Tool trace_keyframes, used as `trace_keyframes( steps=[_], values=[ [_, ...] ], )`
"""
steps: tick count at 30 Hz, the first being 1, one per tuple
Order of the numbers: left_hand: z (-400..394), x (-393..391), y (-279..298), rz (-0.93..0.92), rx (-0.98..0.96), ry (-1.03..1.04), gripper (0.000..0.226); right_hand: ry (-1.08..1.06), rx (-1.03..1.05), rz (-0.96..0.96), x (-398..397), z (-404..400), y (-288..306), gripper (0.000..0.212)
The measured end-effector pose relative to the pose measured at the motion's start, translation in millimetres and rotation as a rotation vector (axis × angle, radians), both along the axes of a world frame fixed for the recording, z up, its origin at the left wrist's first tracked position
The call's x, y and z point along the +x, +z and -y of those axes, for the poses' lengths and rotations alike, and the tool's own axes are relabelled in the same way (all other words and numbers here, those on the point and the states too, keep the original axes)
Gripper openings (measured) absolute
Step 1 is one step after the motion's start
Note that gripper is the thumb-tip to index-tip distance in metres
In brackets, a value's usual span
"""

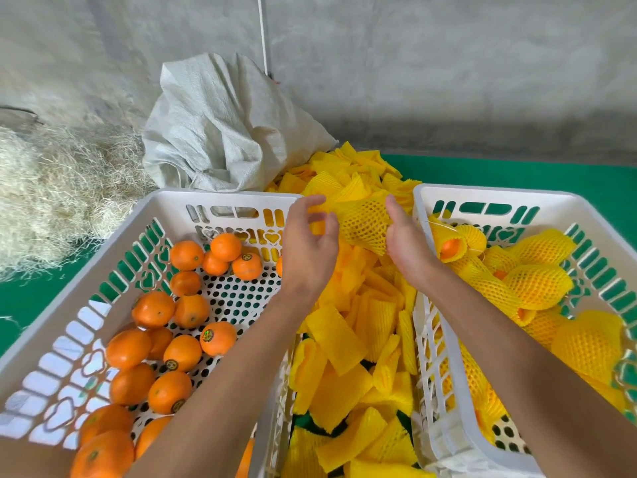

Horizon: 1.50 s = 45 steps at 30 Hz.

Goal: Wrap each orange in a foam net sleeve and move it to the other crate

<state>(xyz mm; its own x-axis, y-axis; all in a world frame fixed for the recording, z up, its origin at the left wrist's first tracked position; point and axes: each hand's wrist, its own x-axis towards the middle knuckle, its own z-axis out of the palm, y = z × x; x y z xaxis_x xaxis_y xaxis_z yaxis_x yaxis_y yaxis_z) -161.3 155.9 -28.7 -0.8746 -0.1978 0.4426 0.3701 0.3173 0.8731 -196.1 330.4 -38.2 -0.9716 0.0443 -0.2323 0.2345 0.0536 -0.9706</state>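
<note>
Fingertips of the right hand (408, 232) press into the right side of a yellow foam net sleeve (367, 224), curled round it and holding it stretched over something round; whether an orange sits inside cannot be told through the mesh. The left hand (310, 250) hovers just left of the sleeve, its fingers (312, 201) spread and loosely bent, thumb near the sleeve's left edge but seemingly gripping nothing. The sleeve is held above a heap of flat yellow sleeves (344, 339), which fills the gap between two white plastic crates.

Left of the heap, the left crate (69, 346) holds loose bare oranges (186, 353), several bearing small round stickers, scattered over its perforated floor. Right of the heap, the right crate (475, 198) is filled with wrapped oranges (537, 288), each swollen inside yellow netting, one showing orange peel at its open end.

Behind the heap slumps a white woven sack (224, 132); farther left of it lies a mound of pale straw-like fibre (44, 188). Green matting (517, 174) covers the surface beneath, against a grey wall (413, 63).
</note>
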Motion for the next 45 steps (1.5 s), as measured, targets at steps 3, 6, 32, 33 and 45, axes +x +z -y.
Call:
trace_keyframes(
  steps=[3,6,32,33,45],
  values=[
    [26.4,5.1,4.9,-0.062,-0.027,0.105,0.019,0.113,0.251,-0.093,10.8,4.7,-3.5,0.080],
    [63.0,-3.2,1.3,0.160,-0.107,0.193,0.021,0.264,0.392,-0.188,16.4,9.7,-5.8,0.087],
    [104.8,13.6,23.0,0.248,-0.577,0.249,0.063,0.315,0.324,-0.203,20.8,9.5,-5.1,0.103],
    [95.4,13.2,31.2,0.175,-0.491,0.232,0.062,0.294,0.290,-0.188,20.9,9.7,-4.6,0.098],
    [2.5,10.9,8.8,0.183,0.431,-0.146,0.036,0.036,-0.341,-0.147,4.8,10.3,6.1,0.020]
  ],
)
